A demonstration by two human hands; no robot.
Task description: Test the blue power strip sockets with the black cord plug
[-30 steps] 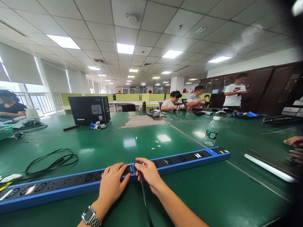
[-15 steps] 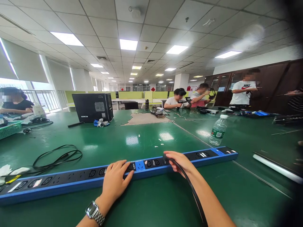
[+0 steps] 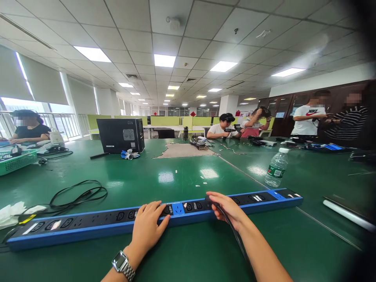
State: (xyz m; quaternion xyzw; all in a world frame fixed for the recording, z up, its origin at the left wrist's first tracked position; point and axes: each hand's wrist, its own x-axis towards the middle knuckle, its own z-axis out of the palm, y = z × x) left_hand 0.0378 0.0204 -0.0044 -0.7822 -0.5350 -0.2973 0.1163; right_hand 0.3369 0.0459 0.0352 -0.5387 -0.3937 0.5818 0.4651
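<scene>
A long blue and black power strip (image 3: 96, 229) lies across the green table in front of me. My left hand (image 3: 149, 225) rests over its middle, fingers reaching the far edge and the thumb along the near side, gripping it. In my right hand (image 3: 225, 207) is a black plug (image 3: 208, 201), pinched and held upright against a socket right of the strip's centre. How deep the plug sits cannot be told, as my fingers partly cover it. Its black cable (image 3: 235, 231) runs under my wrist toward me.
A water bottle (image 3: 277, 168) stands behind the strip's right end. Looped black cable (image 3: 79, 194) and crumpled tissues (image 3: 11, 214) lie at left. A black computer case (image 3: 119, 135) stands farther back, near a green basket (image 3: 19, 164). Several people sit or stand around the table.
The whole view has shifted slightly, so things appear a little farther right. Both hands keep the same places on the strip, and the plug stays at the same socket.
</scene>
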